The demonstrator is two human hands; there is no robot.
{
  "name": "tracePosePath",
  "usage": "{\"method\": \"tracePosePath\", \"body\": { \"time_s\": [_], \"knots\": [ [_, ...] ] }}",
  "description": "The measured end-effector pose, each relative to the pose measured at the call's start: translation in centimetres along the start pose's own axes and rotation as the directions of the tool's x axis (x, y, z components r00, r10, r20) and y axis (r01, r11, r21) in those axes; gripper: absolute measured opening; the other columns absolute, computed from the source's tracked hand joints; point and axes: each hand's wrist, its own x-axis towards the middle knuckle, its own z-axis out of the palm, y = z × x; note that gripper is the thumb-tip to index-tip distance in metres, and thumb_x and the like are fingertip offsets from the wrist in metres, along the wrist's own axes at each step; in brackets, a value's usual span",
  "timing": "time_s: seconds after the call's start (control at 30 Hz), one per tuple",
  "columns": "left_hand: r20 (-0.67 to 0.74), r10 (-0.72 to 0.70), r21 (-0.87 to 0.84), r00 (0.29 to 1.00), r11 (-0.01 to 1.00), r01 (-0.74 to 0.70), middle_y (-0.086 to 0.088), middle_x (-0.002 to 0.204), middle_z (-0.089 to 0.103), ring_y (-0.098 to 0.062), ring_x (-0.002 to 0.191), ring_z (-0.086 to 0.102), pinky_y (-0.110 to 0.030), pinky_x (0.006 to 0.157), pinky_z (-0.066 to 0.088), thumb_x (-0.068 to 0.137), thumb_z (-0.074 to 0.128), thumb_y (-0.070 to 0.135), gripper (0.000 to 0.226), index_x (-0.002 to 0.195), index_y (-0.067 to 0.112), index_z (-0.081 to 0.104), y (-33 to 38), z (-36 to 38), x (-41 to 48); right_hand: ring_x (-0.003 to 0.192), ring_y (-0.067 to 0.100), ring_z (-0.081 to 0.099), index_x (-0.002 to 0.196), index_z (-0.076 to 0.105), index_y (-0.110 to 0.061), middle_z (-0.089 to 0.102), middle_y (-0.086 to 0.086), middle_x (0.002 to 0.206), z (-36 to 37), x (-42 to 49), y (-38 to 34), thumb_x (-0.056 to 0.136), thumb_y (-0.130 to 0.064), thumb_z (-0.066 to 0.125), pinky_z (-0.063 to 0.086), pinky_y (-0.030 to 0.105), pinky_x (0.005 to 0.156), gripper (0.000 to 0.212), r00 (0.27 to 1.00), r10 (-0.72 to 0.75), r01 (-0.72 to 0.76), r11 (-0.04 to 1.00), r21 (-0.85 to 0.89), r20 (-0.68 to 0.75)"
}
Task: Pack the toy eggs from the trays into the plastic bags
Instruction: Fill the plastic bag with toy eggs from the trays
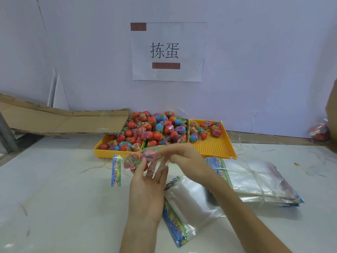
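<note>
Nearest, the left hand [147, 187] lies palm up, fingers straight, under a clear plastic bag [138, 161] holding toy eggs [132, 160]. The right hand [184, 161], just beyond, pinches the bag's open end. Empty bags [187, 203] lie right of the left wrist. Beyond both hands stand trays [215, 148] heaped with loose eggs [155, 130].

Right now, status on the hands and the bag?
Left hand open under plastic bag, toy eggs inside. Right hand pinching the bag's open end. Nothing blocking; bag stacks beside.
</note>
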Motion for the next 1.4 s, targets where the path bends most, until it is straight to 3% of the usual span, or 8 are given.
{"method": "tracePosePath", "body": {
  "time_s": [0.17, 0.3, 0.43, 0.63, 0.77, 0.97, 1.2, 1.4],
  "knots": [
    [-0.092, -0.007, -0.02, 0.996, 1.0, 0.005, -0.009, 0.113, 0.076, -0.031, 0.107, 0.073, -0.041, 0.097, 0.052, 0.101, 0.057, 0.021, 0.013, 0.1, 0.013, 0.067, -0.2, -0.3, 0.2, 0.099, 0.0, 0.063, 0.104, 0.077, -0.021, 0.073, -0.013, 0.103, -1.5, 0.2, 1.5, 0.097, -0.001, 0.047, 0.051, 0.027, 0.092, 0.036, 0.909, -0.018, -0.06, 0.983, -0.173, -0.416],
    [-0.12, 0.005, -0.054, 0.993, 0.998, -0.012, -0.01, 0.113, 0.076, -0.03, 0.103, 0.074, -0.041, 0.096, 0.052, 0.102, 0.054, 0.021, 0.02, 0.113, 0.011, 0.068, -0.1, -0.5, 0.2, 0.132, 0.013, 0.042, 0.139, 0.054, -0.04, 0.058, -0.011, 0.139, -1.4, 0.3, 3.5, 0.108, -0.04, 0.031, 0.021, 0.038, 0.107, 0.039, 0.961, 0.105, -0.244, 0.757, -0.606, -0.256],
    [-0.145, -0.004, -0.095, 0.989, 0.995, -0.01, -0.012, 0.109, 0.077, -0.03, 0.097, 0.075, -0.044, 0.098, 0.052, 0.102, 0.055, 0.021, 0.023, 0.116, 0.007, 0.067, 0.1, -0.6, 0.1, 0.144, 0.018, 0.03, 0.144, 0.049, -0.042, 0.051, -0.003, 0.148, -0.4, 0.9, 4.7, 0.106, -0.054, 0.014, 0.005, 0.048, 0.116, 0.053, 0.968, 0.214, -0.242, 0.639, -0.73, -0.134],
    [-0.16, -0.009, -0.149, 0.987, 0.989, -0.015, -0.018, 0.118, 0.073, -0.037, 0.109, 0.07, -0.047, 0.103, 0.05, 0.103, 0.053, 0.024, 0.03, 0.123, 0.005, 0.065, 0.0, -0.6, 0.0, 0.137, 0.016, 0.039, 0.135, 0.058, -0.04, 0.058, -0.006, 0.139, -0.5, 1.3, 4.5, 0.108, -0.048, 0.023, 0.011, 0.046, 0.114, 0.045, 0.966, 0.171, -0.257, 0.702, -0.664, -0.193],
    [-0.139, 0.007, -0.156, 0.99, 0.987, -0.029, -0.016, 0.117, 0.074, -0.037, 0.112, 0.068, -0.048, 0.107, 0.047, 0.103, 0.052, 0.026, 0.031, 0.124, 0.008, 0.066, 0.1, -0.5, 0.0, 0.111, 0.006, 0.058, 0.114, 0.075, -0.027, 0.068, -0.009, 0.116, -1.3, 0.6, 3.0, 0.105, -0.026, 0.052, 0.043, 0.033, 0.1, 0.025, 0.949, -0.013, -0.076, 0.96, -0.269, -0.316],
    [-0.105, 0.036, -0.123, 0.994, 0.991, -0.049, -0.013, 0.119, 0.074, -0.029, 0.1, 0.075, -0.043, 0.099, 0.051, 0.102, 0.053, 0.025, 0.021, 0.107, 0.012, 0.069, 0.2, -0.5, -0.2, 0.092, 0.011, 0.072, 0.087, 0.076, -0.021, 0.075, -0.01, 0.09, -1.5, 0.2, 1.0, 0.09, 0.001, 0.07, 0.057, 0.024, 0.082, 0.023, 0.94, -0.14, 0.154, 0.988, 0.018, -0.311],
    [-0.093, 0.059, -0.12, 0.994, 0.99, -0.07, -0.013, 0.117, 0.074, -0.031, 0.104, 0.074, -0.046, 0.104, 0.049, 0.101, 0.054, 0.024, 0.022, 0.111, 0.012, 0.07, 0.1, -0.4, -0.2, 0.088, 0.01, 0.071, 0.106, 0.059, -0.022, 0.076, -0.009, 0.091, -1.1, -0.1, 0.9, 0.086, -0.006, 0.075, 0.056, 0.024, 0.076, 0.03, 0.977, -0.065, 0.059, 0.998, -0.037, -0.204],
    [-0.003, 0.057, -0.139, 0.998, 0.989, -0.057, -0.017, 0.129, 0.068, -0.032, 0.113, 0.07, -0.046, 0.105, 0.049, 0.099, 0.055, 0.017, 0.025, 0.118, 0.01, 0.069, 0.1, -0.4, -0.2, 0.091, 0.005, 0.068, 0.098, 0.075, -0.023, 0.073, -0.014, 0.101, -1.2, -0.3, 0.9, 0.086, -0.015, 0.079, 0.056, 0.023, 0.08, 0.016, 0.997, -0.045, 0.034, 0.987, -0.154, -0.063]
  ]
}}
